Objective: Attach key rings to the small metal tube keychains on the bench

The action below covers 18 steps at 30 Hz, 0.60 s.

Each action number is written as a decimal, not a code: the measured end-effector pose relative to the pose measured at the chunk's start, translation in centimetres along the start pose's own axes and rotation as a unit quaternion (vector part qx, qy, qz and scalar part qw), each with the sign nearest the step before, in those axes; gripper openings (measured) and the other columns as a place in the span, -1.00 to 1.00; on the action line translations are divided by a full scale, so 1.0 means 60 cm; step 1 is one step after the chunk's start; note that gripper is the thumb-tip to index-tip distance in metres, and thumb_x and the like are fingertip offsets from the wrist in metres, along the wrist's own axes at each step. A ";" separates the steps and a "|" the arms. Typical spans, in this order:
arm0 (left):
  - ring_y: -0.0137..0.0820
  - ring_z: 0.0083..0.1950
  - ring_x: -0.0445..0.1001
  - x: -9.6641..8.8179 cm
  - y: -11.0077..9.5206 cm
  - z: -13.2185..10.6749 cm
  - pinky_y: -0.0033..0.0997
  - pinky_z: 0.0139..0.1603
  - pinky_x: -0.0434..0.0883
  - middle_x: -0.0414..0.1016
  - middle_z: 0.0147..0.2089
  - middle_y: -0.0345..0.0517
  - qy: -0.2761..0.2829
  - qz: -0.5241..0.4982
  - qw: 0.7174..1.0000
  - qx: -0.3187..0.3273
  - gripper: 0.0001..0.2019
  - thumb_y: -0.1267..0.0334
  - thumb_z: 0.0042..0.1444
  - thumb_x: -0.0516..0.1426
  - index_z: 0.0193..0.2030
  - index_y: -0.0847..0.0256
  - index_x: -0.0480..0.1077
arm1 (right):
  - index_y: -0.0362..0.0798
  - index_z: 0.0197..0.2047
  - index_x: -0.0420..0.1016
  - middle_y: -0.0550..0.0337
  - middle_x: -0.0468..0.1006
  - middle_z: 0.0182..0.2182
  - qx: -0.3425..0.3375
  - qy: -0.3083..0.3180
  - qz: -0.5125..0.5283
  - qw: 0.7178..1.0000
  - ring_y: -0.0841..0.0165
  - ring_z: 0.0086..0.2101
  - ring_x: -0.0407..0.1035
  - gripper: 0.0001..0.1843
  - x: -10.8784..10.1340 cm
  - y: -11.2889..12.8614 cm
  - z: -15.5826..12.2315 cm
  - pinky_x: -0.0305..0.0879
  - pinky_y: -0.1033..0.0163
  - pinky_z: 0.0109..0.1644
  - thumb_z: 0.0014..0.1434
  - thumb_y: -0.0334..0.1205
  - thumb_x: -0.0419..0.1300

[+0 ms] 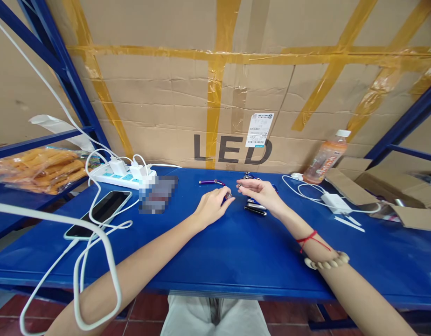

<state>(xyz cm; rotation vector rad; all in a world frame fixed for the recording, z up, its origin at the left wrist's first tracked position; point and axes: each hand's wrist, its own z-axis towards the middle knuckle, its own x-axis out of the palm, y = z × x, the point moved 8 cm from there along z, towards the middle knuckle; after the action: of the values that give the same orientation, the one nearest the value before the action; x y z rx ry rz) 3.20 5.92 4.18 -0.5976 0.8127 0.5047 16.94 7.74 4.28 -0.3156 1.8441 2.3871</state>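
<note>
My left hand (212, 206) is closed around a small blue tube with a shiny, clear-looking end (229, 196); most of it is hidden by the fingers. Just to the right, my right hand (260, 193) pinches a tiny metallic piece (240, 185), too small to name exactly. The two hands are apart, a short gap between the fingertips. Beyond my left hand lies a slim purple metal tube (206, 182) with a cord at its end. Partly under my right hand are several similar slim tubes, among them a silver one (256, 206) and a black one (256, 211).
A white power strip (122, 177) with chargers, a phone (100, 214) and looping white cables stand on the left of the blue table (215, 261). To the right are an orange drink bottle (325, 158), a white adapter (336, 203) and an open cardboard box (407, 186).
</note>
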 end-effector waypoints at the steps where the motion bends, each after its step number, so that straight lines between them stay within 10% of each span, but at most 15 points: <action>1: -0.38 -0.23 0.47 0.001 0.000 0.000 -0.42 -0.20 0.38 0.49 -0.26 -0.18 0.001 -0.001 1.000 0.001 -0.87 0.18 0.23 -0.02 -0.20 0.17 0.24 | -0.10 -0.19 0.53 0.04 0.59 -0.23 0.003 0.004 0.009 1.000 0.23 -0.21 0.48 -0.55 0.004 0.001 -0.002 0.38 0.07 -0.03 -0.15 -0.03 0.34; 13: -0.38 -0.22 0.47 0.003 -0.001 0.001 -0.40 -0.17 0.37 0.50 -0.24 -0.15 -0.003 0.038 0.999 0.016 -0.82 0.19 0.26 -0.07 -0.17 0.18 0.29 | -0.12 -0.34 0.49 0.05 0.57 -0.33 -0.003 0.004 -0.086 0.996 0.31 -0.35 0.45 -0.55 -0.009 0.017 -0.003 0.42 0.20 -0.29 -0.17 0.10 0.31; 18: -0.37 -0.23 0.47 0.001 0.000 0.001 -0.40 -0.18 0.37 0.49 -0.27 -0.15 -0.014 0.045 0.999 0.005 -0.81 0.19 0.26 -0.07 -0.19 0.19 0.31 | -0.07 -0.25 0.27 0.01 0.51 -0.14 0.083 0.182 -0.080 0.977 0.46 -0.51 0.42 -0.56 0.001 0.017 -0.027 0.26 0.42 -0.61 0.01 0.13 0.18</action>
<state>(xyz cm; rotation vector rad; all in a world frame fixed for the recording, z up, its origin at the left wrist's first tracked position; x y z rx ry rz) 3.25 5.99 4.19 -0.5461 0.8175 0.5895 16.82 5.92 4.82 -0.8977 2.0539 2.1616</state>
